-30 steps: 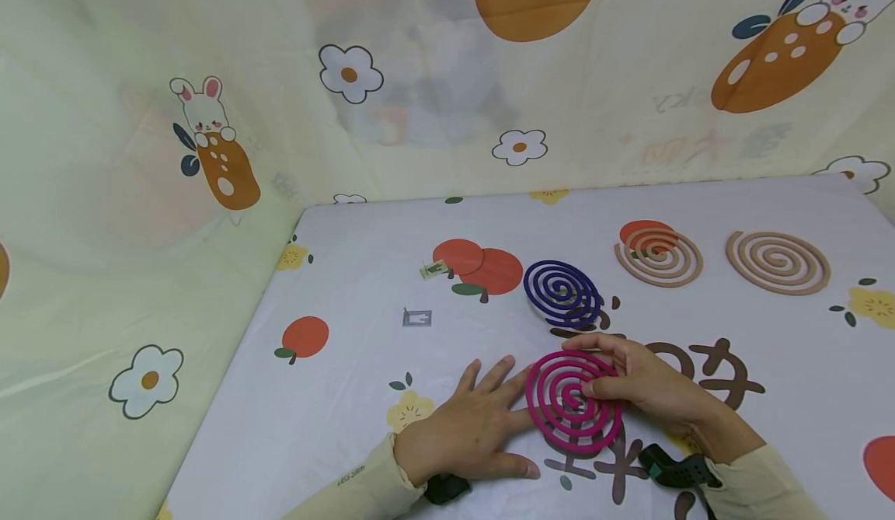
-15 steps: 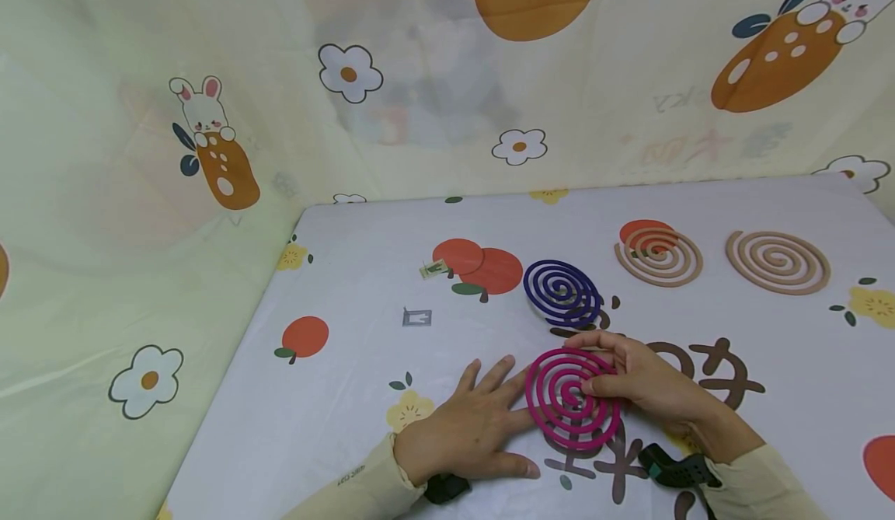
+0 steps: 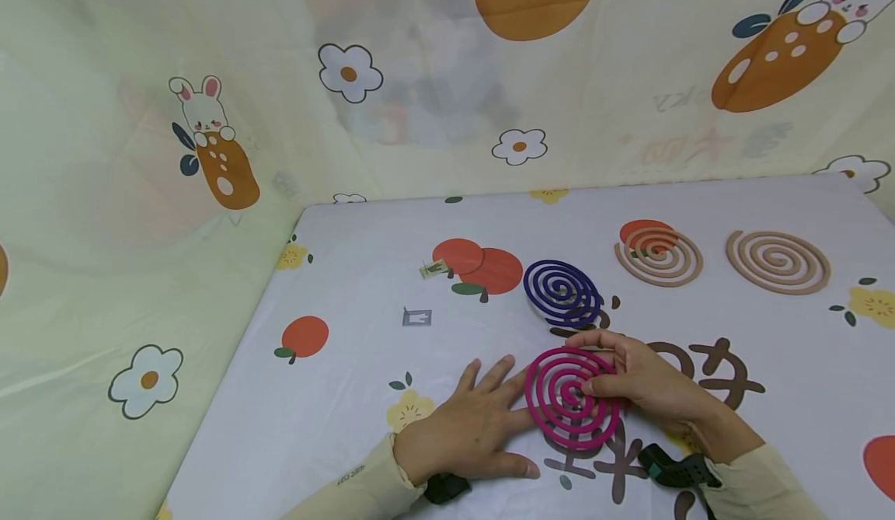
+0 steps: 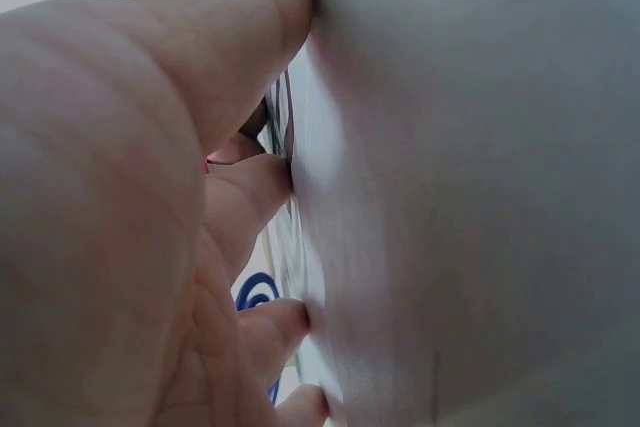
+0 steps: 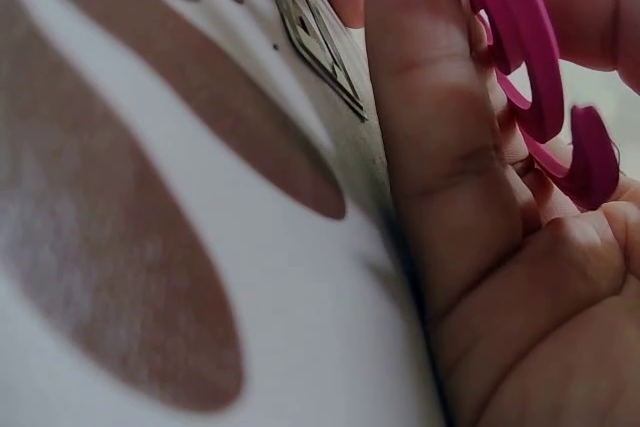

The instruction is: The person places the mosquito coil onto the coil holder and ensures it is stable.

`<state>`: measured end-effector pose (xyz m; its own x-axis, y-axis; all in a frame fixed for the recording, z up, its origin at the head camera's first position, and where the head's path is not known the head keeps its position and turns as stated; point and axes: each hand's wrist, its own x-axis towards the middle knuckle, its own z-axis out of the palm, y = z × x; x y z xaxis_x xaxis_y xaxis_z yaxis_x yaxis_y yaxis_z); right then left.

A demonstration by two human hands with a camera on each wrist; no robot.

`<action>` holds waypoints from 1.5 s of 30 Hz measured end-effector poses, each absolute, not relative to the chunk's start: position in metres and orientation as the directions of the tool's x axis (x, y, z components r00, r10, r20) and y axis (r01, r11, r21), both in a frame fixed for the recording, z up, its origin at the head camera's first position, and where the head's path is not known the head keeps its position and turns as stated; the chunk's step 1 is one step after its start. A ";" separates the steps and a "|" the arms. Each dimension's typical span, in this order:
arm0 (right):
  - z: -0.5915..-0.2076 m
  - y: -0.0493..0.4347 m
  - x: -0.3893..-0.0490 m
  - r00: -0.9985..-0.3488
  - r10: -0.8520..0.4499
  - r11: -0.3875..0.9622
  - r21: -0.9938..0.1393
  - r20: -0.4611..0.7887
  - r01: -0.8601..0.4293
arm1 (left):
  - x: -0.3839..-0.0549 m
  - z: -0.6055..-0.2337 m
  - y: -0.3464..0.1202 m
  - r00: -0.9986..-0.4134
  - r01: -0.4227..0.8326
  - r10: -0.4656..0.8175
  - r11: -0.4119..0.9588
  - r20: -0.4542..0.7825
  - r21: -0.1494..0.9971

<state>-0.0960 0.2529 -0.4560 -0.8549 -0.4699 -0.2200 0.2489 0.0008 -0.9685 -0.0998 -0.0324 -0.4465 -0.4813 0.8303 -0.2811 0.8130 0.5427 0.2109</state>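
In the head view my right hand (image 3: 653, 384) pinches a pink mosquito coil (image 3: 533, 403) by its right side, thumb on top near the centre. My left hand (image 3: 471, 427) lies palm down with fingers spread on the cloth, its index fingertip hidden beneath the coil. The right wrist view shows the pink coil (image 5: 540, 67) between thumb and fingers, with a small thin metal stand (image 5: 325, 57) on the cloth nearby. Left fingertips (image 4: 285, 322) touch the cloth in the left wrist view. Just beyond the hands is a blue mosquito coil (image 3: 562, 293).
Two tan mosquito coils, a nearer-centre tan coil (image 3: 688, 263) and a far-right tan coil (image 3: 811, 267), lie at the back right. A small flat metal piece (image 3: 417, 318) and a small printed packet (image 3: 433, 270) sit left of centre. A patterned curtain (image 3: 433, 116) rises behind the table.
The pink coil has shifted very slightly away from me, along with the right fingertips. My left hand has stayed still on the cloth.
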 end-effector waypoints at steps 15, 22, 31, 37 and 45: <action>-0.456 0.252 -0.095 -0.863 -0.456 -0.002 -0.970 -0.216 0.244 | -0.099 -0.446 -0.032 -0.486 0.811 0.828 0.547 -0.281 0.207; -0.456 0.252 -0.096 -0.866 -0.452 0.011 -0.972 -0.213 0.233 | -0.099 -0.445 -0.032 -0.490 0.805 0.823 0.554 -0.289 0.212; -0.455 0.252 -0.095 -0.869 -0.455 -0.013 -0.975 -0.192 0.222 | -0.099 -0.446 -0.032 -0.486 0.803 0.824 0.553 -0.291 0.224; -0.456 0.251 -0.095 -0.864 -0.459 -0.002 -0.972 -0.208 0.235 | -0.100 -0.446 -0.032 -0.484 0.806 0.827 0.549 -0.287 0.223; -0.456 0.250 -0.095 -0.861 -0.459 0.028 -0.972 -0.219 0.232 | -0.099 -0.447 -0.032 -0.483 0.809 0.829 0.546 -0.280 0.220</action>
